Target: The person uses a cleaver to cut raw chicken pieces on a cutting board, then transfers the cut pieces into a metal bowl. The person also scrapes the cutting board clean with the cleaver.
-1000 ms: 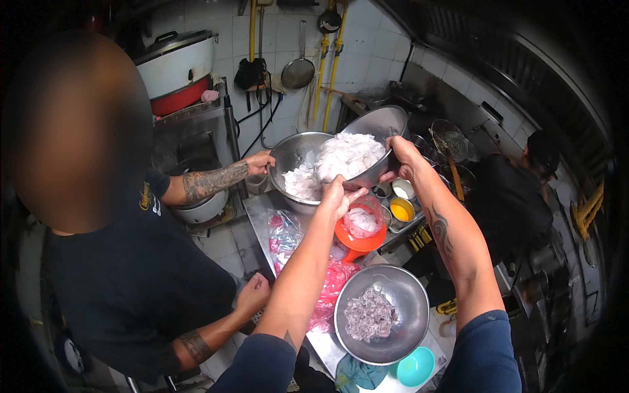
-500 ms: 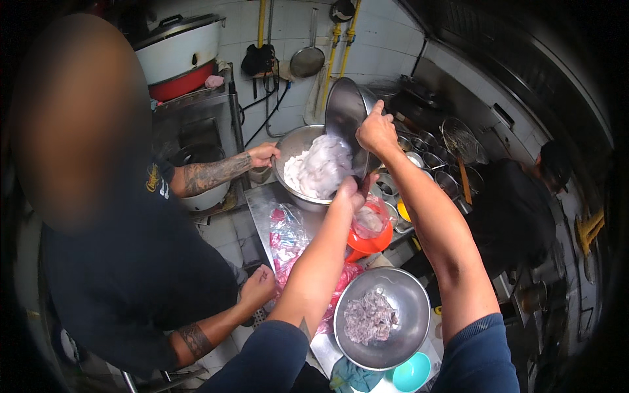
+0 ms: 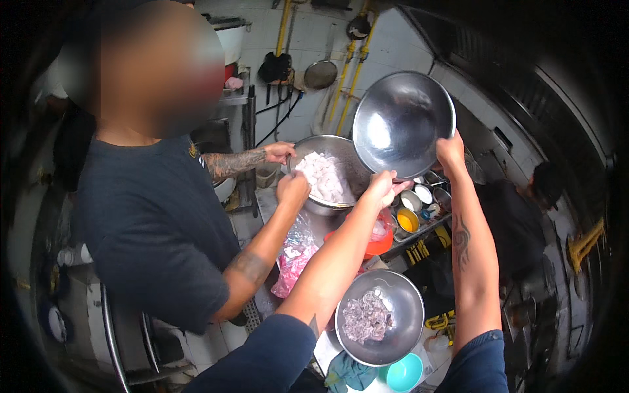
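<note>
My right hand [image 3: 450,154] grips the right rim of an empty metal bowl [image 3: 401,121], tilted so its shiny inside faces me. At its lower rim my left hand [image 3: 385,187] holds on, thumb against the edge and the other fingers beneath. Just left of it is a second metal bowl [image 3: 325,207] with a heap of pale, soft pieces [image 3: 324,178] inside. A co-worker's hand [image 3: 280,152] grasps that bowl's far left rim, and their other hand [image 3: 293,191] is at its near left side. Nearer me, a third metal bowl [image 3: 407,311] contains greyish-purple shreds [image 3: 367,317].
Pink plastic bags [image 3: 293,268] and an orange container [image 3: 380,243] lie on the metal table. A turquoise bowl [image 3: 403,372] and a dark green cloth [image 3: 350,372] sit near me. Small metal pots, one with yellow contents [image 3: 407,221], stand right. Another person [image 3: 517,223] bends at far right.
The bowl in my hands has swung up and right, away from the second bowl, and its pale contents are out. The co-worker has leaned in, raising their nearer hand to the second bowl.
</note>
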Motion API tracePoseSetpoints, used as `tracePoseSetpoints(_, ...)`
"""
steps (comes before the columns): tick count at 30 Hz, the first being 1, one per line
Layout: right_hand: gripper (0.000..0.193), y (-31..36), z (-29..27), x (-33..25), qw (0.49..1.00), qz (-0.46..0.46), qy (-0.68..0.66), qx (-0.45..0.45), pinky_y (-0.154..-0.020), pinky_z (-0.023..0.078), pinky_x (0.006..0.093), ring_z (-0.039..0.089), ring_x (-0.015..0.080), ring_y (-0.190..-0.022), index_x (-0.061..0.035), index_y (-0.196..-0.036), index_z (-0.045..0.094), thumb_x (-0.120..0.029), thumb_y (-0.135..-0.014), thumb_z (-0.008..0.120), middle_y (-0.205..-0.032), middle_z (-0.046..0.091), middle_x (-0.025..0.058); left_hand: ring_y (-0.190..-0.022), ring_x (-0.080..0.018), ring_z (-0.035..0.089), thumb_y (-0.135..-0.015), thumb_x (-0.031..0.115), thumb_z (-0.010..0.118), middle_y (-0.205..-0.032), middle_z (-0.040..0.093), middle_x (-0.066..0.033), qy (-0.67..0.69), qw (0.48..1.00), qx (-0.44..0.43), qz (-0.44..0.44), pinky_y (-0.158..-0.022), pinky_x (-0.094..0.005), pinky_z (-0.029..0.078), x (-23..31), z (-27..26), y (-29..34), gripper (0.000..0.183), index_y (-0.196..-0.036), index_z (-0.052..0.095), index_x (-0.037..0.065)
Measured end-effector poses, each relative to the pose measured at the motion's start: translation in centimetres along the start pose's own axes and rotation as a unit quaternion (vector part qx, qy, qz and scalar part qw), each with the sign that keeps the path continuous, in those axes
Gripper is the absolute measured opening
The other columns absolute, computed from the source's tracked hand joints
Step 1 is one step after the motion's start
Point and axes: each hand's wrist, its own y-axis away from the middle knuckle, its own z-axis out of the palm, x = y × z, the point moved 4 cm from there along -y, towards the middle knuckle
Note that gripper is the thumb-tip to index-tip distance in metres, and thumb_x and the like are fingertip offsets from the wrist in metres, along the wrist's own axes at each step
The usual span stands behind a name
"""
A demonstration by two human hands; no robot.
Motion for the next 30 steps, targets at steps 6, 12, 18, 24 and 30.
tracePoseSetpoints(6,0.047,9.2,-14.4,14.2,0.983,0.04,-0.139,0.113,-0.083,0.053,0.0396,0.066,0.0258,-0.1,0.0075,-0.131,0.053,-0.001,-0.086,0.045,-0.116,0.065,0.0206,-0.122,-0.0344,0.06,-0.102,0.006,0.048,-0.143,0.049,-0.0185,-0.236,0.965,-0.109,0.017,-0.093,-0.0512,0.06,-5.3,5.2,12.7,0.046,-0.146,0.036,0.002)
tracePoseSetpoints(12,0.032,32.6,-17.3,13.2,0.929,0.051,-0.351,0.108,-0.078,0.053,0.0356,0.065,0.021,-0.085,0.009,-0.118,0.055,-0.005,-0.09,0.053,-0.1,0.066,0.0116,-0.106,-0.0309,0.068,-0.098,0.011,0.062,-0.131,0.058,-0.0186,-0.273,0.953,-0.124,-0.039,-0.071,-0.0447,0.067,-7.3,-0.3,30.3,0.053,-0.143,0.037,0.001)
tracePoseSetpoints(18,0.026,57.3,-16.1,22.7,0.98,-0.079,-0.164,-0.08,-0.088,0.053,0.0413,0.064,0.0277,-0.1,0.0025,-0.113,0.062,-0.014,-0.094,0.06,-0.116,0.063,0.018,-0.094,-0.0249,0.066,-0.093,0.031,0.063,-0.106,0.068,-0.0191,-0.465,0.882,-0.077,-0.006,-0.077,-0.0375,0.054,-8.1,-12.7,56.7,0.047,-0.118,0.058,-0.007)
tracePoseSetpoints(24,0.036,76.6,-3.6,20.7,0.878,-0.078,0.043,-0.47,-0.077,0.05,0.0384,0.058,0.0218,-0.085,-0.0041,-0.122,0.063,-0.027,-0.095,0.06,-0.095,0.063,0.0093,-0.075,-0.0113,0.056,-0.098,0.024,0.063,-0.087,0.063,-0.0002,-0.364,0.88,0.187,0.242,-0.063,-0.0316,0.049,-6.0,-28.4,87.2,0.025,-0.106,0.067,0.0)
tracePoseSetpoints(30,0.04,85.9,10.8,-2.4,0.731,0.281,-0.185,-0.594,-0.086,0.058,0.0454,0.061,0.0331,-0.109,0.0006,-0.128,0.048,-0.02,-0.094,0.051,-0.121,0.056,0.0139,-0.098,-0.0243,0.07,-0.1,0.027,0.063,-0.112,0.07,-0.014,-0.164,0.844,0.378,0.343,-0.081,-0.0356,0.059,-2.5,-27.9,105.0,0.036,-0.127,0.06,0.003)
